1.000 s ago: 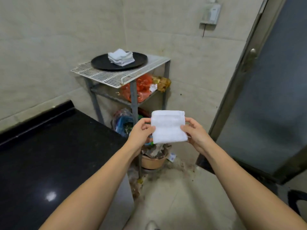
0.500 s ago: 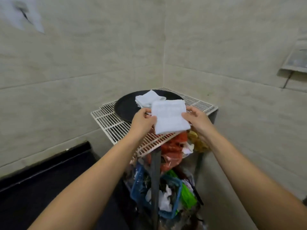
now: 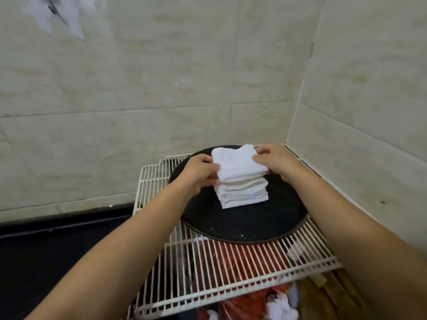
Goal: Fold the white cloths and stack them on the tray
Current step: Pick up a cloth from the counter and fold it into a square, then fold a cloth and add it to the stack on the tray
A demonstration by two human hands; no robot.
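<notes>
Both hands, left and right, are pinching a soft folded cloth atop the terry stack on the round black tray, sitting on a white wire rack in a tiled corner.

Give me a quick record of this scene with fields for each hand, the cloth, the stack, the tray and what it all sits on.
left hand: grips the top cloth's left edge
right hand: grips the cloth's right edge
cloth: folded, white, held at the top of the stack
stack: folded white cloths on the tray
tray: round, black
rack: white wire, bears the tray, in a tiled corner
</notes>
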